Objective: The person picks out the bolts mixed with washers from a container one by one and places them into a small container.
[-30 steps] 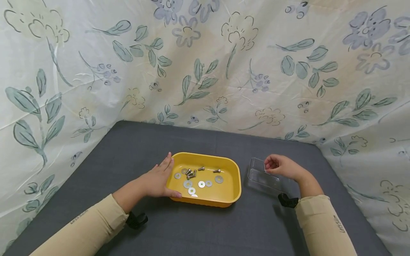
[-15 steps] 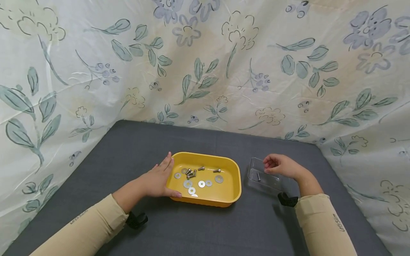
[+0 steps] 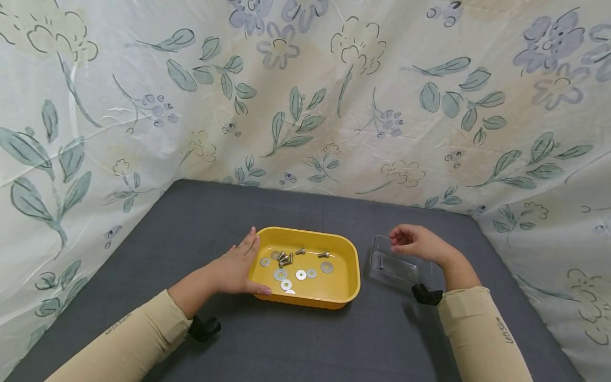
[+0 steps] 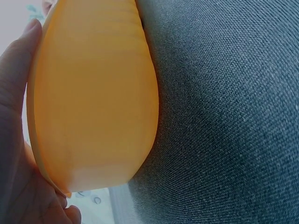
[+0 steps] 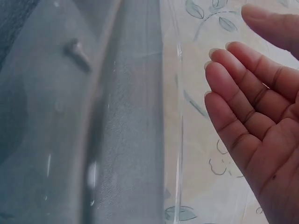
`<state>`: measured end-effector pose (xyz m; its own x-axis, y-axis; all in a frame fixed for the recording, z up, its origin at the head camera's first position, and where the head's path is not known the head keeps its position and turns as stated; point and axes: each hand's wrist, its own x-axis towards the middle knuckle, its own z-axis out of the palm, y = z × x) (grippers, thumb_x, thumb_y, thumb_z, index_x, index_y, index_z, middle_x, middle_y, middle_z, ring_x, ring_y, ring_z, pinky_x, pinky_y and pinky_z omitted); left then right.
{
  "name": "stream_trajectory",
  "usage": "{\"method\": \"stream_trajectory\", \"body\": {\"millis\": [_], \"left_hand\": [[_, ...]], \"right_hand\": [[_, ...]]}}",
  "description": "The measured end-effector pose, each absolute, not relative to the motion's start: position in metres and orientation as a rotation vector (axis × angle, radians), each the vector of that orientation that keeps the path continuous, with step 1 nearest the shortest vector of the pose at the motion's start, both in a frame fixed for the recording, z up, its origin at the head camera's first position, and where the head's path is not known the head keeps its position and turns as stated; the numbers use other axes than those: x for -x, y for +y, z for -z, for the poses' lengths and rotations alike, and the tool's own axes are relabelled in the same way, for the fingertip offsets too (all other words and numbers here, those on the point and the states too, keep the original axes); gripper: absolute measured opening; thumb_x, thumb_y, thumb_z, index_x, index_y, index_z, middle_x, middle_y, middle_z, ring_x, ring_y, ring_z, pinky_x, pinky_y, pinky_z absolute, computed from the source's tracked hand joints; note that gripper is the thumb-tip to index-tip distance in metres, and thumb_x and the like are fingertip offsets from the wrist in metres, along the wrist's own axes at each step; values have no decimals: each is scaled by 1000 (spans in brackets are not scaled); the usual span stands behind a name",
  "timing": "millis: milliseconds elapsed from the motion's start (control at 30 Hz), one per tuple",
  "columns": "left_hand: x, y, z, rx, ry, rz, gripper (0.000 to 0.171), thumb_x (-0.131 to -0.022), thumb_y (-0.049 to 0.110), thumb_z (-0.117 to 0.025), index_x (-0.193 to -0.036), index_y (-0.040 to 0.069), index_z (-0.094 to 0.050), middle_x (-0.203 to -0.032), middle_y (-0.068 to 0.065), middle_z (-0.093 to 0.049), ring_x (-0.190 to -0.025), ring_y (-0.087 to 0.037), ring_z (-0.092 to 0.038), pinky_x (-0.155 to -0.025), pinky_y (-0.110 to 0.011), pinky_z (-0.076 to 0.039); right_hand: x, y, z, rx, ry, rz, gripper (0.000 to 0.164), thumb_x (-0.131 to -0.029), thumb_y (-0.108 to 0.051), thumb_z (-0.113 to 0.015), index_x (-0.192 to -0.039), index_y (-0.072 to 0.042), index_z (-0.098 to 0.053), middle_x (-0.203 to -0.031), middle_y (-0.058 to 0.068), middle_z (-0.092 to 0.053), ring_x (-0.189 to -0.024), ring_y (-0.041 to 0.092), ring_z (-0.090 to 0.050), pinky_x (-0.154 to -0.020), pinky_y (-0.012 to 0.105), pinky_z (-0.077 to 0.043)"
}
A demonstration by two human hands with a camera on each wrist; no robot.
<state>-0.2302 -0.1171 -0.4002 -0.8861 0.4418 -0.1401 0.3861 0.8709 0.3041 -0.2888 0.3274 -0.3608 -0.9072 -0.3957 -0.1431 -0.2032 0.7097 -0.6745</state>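
My left hand [image 3: 235, 269] rests spread on the left end of a yellow tray [image 3: 329, 289], thumb at the near rim and fingers along the left side. In the left wrist view the thumb lies on the rim of the tray [image 4: 93, 93]. Inside the tray lie several silver screws [image 3: 323, 255] and several flat washers [image 3: 280, 274]. My right hand [image 3: 422, 245] hovers over a clear plastic box [image 3: 406, 273], fingers loosely bent. The right wrist view shows this hand [image 5: 257, 102] holding nothing, thumb apart from the fingers. One screw [image 5: 78, 53] lies in the clear box.
Both containers stand on a dark grey cloth-covered table [image 3: 305, 345], the clear box to the right of the tray. A floral curtain [image 3: 305, 106] hangs behind the table and along its sides.
My right hand has let a screw go into the clear box and moved slightly left and up, its fingers loosening. The left hand and the yellow tray have stayed in place.
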Motion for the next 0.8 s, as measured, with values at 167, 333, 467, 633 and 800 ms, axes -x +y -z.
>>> {"method": "stream_trajectory", "body": {"millis": [167,333,467,633,800], "left_hand": [[230,-117,399,-639,2837,-390,129,-60,79,-58,-146,0,-2,-151,-13,15,-140,-27,-2,-108,-50,-17],[229,-117,399,-640,2836,-397,130,-60,79,-58,-145,0,-2,-151,-13,14,-139,-28,-3,-108,-51,-17],[229,-117,398,-645,2836,-393,130,-60,79,-57,-145,-1,-2,-151,-13,14,-139,-28,-2,-108,-50,-17],[229,-117,398,-645,2835,-398,129,-60,79,-58,-145,-1,-2,-151,-13,13,-139,-28,-3,-108,-51,-17],[229,-117,398,-637,2827,-407,130,-59,79,-58,-145,0,-1,-151,-13,14,-139,-29,-4,-108,-51,-17]], "right_hand": [[288,323,355,542,2638,1008,28,-85,-15,-66,-107,-1,-56,-94,10,-61,-86,22,-58,-73,38,-51],[290,317,349,603,2650,998,26,-86,-13,-65,-107,-1,-55,-95,10,-61,-85,21,-58,-71,28,-51],[292,311,344,633,2668,978,26,-85,-14,-65,-107,-3,-56,-95,8,-61,-85,20,-58,-71,27,-51],[295,302,336,645,2689,952,25,-85,-16,-66,-106,-7,-56,-96,6,-61,-87,20,-58,-74,28,-50],[298,290,329,681,2712,904,25,-85,-19,-66,-106,-10,-57,-97,4,-61,-88,19,-57,-75,30,-50]]}}
